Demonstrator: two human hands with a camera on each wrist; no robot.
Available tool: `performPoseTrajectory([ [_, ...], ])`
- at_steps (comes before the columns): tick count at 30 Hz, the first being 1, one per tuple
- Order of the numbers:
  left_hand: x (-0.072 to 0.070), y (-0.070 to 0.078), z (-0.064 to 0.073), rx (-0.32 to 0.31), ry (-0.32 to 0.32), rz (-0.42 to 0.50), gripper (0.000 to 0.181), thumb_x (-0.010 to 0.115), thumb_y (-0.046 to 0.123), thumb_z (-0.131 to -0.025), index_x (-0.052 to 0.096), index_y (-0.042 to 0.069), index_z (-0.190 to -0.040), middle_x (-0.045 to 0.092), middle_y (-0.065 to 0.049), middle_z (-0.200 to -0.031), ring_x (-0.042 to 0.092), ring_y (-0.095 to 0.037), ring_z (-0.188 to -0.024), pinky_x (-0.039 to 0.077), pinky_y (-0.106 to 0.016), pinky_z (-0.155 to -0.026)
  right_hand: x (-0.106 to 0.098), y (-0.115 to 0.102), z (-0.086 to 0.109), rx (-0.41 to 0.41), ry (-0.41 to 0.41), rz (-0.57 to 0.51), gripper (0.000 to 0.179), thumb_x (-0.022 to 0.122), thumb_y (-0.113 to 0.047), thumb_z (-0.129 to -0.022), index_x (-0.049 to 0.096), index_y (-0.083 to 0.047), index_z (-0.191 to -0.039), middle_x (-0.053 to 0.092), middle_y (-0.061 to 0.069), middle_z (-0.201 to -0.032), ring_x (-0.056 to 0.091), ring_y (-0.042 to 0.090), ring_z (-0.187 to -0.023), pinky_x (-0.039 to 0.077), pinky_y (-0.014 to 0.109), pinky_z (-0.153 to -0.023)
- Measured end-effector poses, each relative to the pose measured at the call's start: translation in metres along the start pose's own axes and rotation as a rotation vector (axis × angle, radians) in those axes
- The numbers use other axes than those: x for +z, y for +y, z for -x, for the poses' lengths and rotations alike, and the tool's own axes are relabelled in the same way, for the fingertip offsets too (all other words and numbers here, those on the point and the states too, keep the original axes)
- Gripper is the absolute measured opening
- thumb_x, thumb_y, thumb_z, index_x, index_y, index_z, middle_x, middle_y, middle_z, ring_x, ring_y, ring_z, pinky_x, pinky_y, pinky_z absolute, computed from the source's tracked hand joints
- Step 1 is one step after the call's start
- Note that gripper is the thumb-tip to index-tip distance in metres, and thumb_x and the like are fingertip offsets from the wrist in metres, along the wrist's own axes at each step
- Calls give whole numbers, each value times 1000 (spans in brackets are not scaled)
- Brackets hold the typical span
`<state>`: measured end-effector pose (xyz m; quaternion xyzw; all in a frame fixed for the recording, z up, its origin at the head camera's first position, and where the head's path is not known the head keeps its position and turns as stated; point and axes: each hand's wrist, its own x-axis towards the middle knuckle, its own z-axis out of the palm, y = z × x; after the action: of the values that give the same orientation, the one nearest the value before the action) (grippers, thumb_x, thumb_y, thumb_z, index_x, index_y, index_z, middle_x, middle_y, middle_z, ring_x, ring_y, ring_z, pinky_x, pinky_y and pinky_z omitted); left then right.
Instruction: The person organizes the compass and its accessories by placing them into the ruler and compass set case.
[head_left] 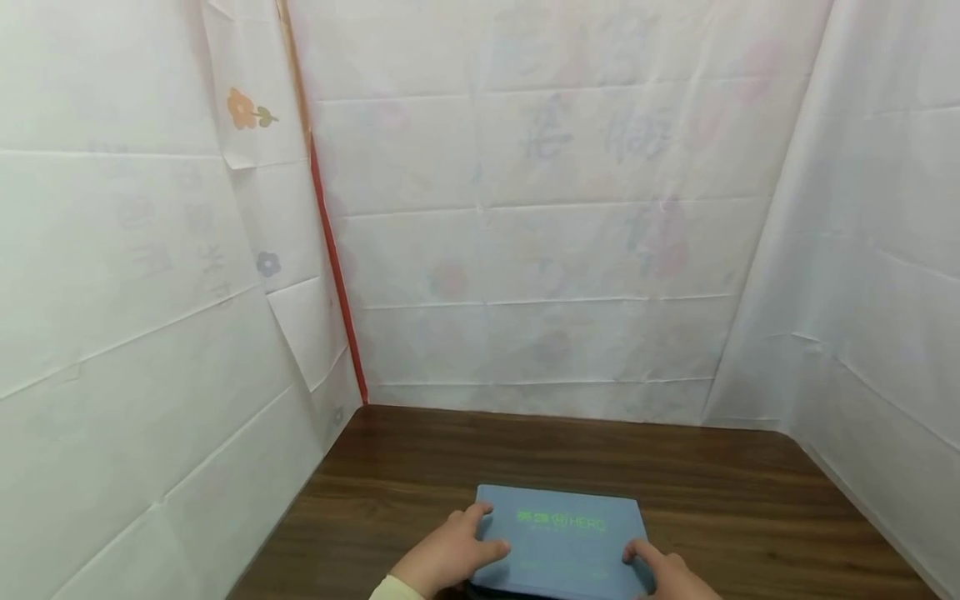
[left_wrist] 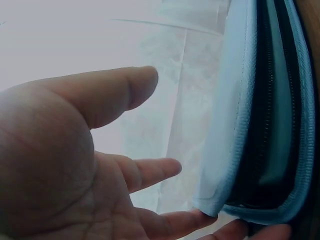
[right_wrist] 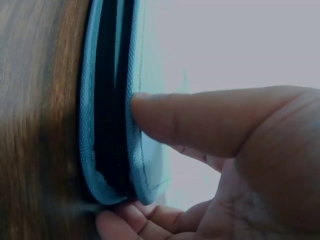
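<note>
A flat blue zip case lies on the table, green HERO lettering on its cover. Its side shows piped edges and dark zip tape in both wrist views. At its left side is my left hand, fingers spread. In the left wrist view the left thumb stands clear of the case, while lower fingertips touch its far corner. My right hand grips the right side. The right thumb presses the cover's piped edge in the right wrist view, with fingers bent around the far corner.
Brown wood-grain table extends behind and beside the case. White sheets hang at the back and on both sides. A red strip runs down the back left corner.
</note>
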<state>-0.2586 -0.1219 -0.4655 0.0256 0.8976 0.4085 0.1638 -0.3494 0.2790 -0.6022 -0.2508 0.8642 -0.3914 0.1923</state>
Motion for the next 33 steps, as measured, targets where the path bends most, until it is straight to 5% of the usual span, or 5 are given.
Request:
performPoseTrajectory([
  [9,-3,-9,-5,-3,-7,91,66,82,38,-93,61,0,-142,49,-33,-144,60,-43,-122,53,-63,-93,-16,-48,16,137,12,-219,37,73,-19,-93,59,-14,-127,60,17,-116,56,22,-87,46,33,-73],
  [14,-17,-2,-5,98,48,137,64,85,37,-91,64,3,-140,45,-29,-149,54,-48,-131,48,-67,-101,-31,-113,28,225,244,-213,40,67,-29,-101,64,1,-129,47,37,-141,56,38,-109,54,43,-80],
  [19,-31,17,-7,211,161,61,57,92,30,-84,67,15,-133,63,-15,-137,63,-34,-113,54,-58,-88,-46,-153,18,234,477,-215,43,60,-38,-108,68,-1,-129,61,24,-130,62,26,-83,51,39,-72],
  [28,-48,20,-36,307,372,-125,32,86,26,-90,74,25,-120,71,0,-120,65,-18,-103,56,-43,-82,-55,-149,-12,78,493,-276,56,74,-29,-101,50,-11,-149,55,25,-145,67,28,-106,62,45,-80],
  [33,-55,11,-52,302,351,-63,34,85,21,-91,69,27,-121,71,1,-119,66,-18,-100,56,-44,-80,-57,-146,-26,41,566,-195,43,77,-20,-99,60,-12,-138,64,15,-131,64,24,-106,54,37,-77],
])
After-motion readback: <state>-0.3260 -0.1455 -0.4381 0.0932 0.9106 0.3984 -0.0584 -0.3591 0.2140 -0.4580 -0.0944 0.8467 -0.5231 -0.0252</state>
